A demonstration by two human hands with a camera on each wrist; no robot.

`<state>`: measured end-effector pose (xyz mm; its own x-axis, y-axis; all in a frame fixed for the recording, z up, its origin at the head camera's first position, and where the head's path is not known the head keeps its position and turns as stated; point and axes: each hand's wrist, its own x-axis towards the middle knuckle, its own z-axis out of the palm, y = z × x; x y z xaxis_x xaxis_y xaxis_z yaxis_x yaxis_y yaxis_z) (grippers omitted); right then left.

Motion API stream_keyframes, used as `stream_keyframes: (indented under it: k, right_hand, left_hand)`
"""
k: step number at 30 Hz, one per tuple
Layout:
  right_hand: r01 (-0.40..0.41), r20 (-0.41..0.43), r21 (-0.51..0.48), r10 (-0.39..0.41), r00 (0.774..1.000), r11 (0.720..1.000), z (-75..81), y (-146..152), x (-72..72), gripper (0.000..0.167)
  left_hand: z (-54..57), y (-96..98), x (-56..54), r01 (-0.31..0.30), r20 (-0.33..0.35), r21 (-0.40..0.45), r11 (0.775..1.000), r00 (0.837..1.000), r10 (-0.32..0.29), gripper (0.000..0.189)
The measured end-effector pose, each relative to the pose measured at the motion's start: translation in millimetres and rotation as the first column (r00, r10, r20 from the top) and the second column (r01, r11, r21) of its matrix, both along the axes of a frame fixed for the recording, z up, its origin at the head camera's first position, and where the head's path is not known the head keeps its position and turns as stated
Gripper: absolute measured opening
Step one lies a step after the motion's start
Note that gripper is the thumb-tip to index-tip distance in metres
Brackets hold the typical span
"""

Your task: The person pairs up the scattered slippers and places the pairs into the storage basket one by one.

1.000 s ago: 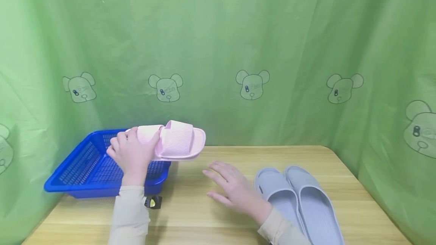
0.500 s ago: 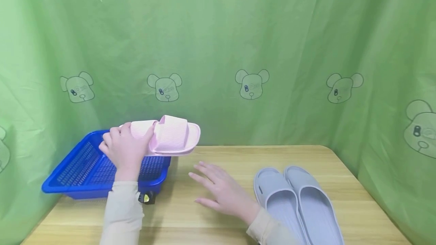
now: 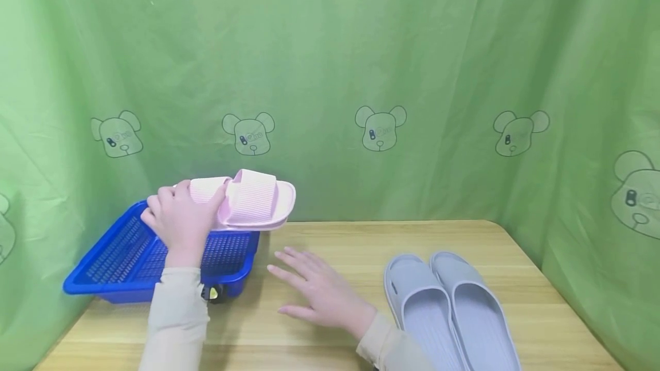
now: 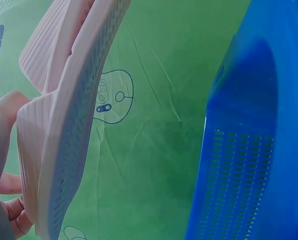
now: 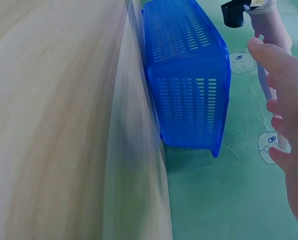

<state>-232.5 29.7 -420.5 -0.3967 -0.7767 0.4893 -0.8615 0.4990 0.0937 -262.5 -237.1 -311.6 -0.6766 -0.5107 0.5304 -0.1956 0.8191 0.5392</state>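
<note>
Over the blue plastic basket (image 3: 110, 289), my left hand (image 3: 180, 219) grips a pair of pink slippers (image 3: 252, 202) by their ribbed straps. They are held close together, toes toward the right, in the head view. In the left wrist view the textured sole of a pink slipper (image 4: 71, 145) faces the basket wall (image 4: 239, 180), with a gap between. My right hand (image 3: 325, 293) hovers above the table right of the basket, fingers spread and holding nothing. The right wrist view shows the right hand (image 5: 289, 110) beyond the basket's slotted side (image 5: 189, 107).
A pair of grey slippers (image 3: 412, 279) lies side by side at the right of the wooden table (image 3: 340, 239), partly behind my right sleeve. A green curtain (image 3: 319, 73) with bear faces hangs around the table. A small black device (image 3: 213, 292) sits at my left wrist.
My left hand has shifted left and slightly up with the pink slippers, farther over the basket. My right hand has drifted left toward the basket. The grey slippers stay put.
</note>
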Motion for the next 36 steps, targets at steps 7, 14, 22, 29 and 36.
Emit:
stream_keyframes:
  k: [7, 14, 22, 29, 36]
  right_hand:
    - [-0.009, -0.019, 0.036, 0.009, 1.0, 0.999, -3.5, -11.5, -3.6, 0.073]
    - [-0.022, -0.036, 0.07, 0.025, 0.999, 0.997, -5.6, -25.7, -6.9, 0.074]
    - [-0.016, 0.005, 0.118, 0.016, 1.0, 0.993, -4.9, -37.5, -7.7, 0.076]
    - [-0.017, 0.028, 0.168, 0.013, 1.0, 0.986, -6.2, -46.9, -9.1, 0.077]
    - [-0.011, 0.027, 0.176, 0.006, 1.0, 0.984, -6.7, -55.7, -11.0, 0.078]
  left_hand:
    - [4.3, -3.4, -3.2, 0.003, 0.004, -0.02, 1.0, 1.0, -0.003, 0.095]
    - [8.0, -7.4, -5.4, 0.002, 0.003, -0.041, 0.999, 1.0, -0.002, 0.093]
    - [10.7, -16.4, -9.7, -0.001, 0.036, -0.074, 0.997, 0.999, 0.003, 0.095]
    - [15.8, -25.9, -12.2, -0.003, 0.055, -0.088, 0.996, 0.998, 0.007, 0.097]
    - [20.7, -35.9, -15.4, -0.001, 0.095, -0.081, 0.997, 0.995, 0.009, 0.101]
